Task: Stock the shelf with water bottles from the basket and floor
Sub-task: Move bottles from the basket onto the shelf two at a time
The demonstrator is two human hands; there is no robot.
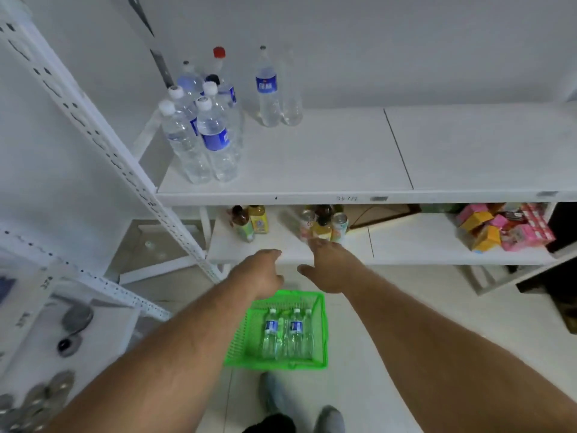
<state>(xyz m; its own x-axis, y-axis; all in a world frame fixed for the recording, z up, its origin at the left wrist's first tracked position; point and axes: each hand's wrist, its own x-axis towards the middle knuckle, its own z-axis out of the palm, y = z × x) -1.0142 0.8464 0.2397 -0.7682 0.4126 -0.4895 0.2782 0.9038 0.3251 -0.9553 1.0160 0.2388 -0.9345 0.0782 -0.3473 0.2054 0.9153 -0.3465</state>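
Observation:
A green plastic basket (321,332) sits on the floor below me with several water bottles (285,334) lying in it. On the white upper shelf (327,164) a cluster of several water bottles (206,126) stands at the left, and two more bottles (274,89) stand further back. My left hand (262,273) hangs above the basket's far edge, fingers curled loosely, holding nothing. My right hand (327,267) is beside it, fingers spread and empty, in front of the lower shelf's edge.
The lower shelf (406,245) holds juice bottles and cans (324,226) and pink and yellow boxes (502,229) at the right. A perforated white upright (103,135) runs diagonally at the left. My feet (299,407) stand behind the basket.

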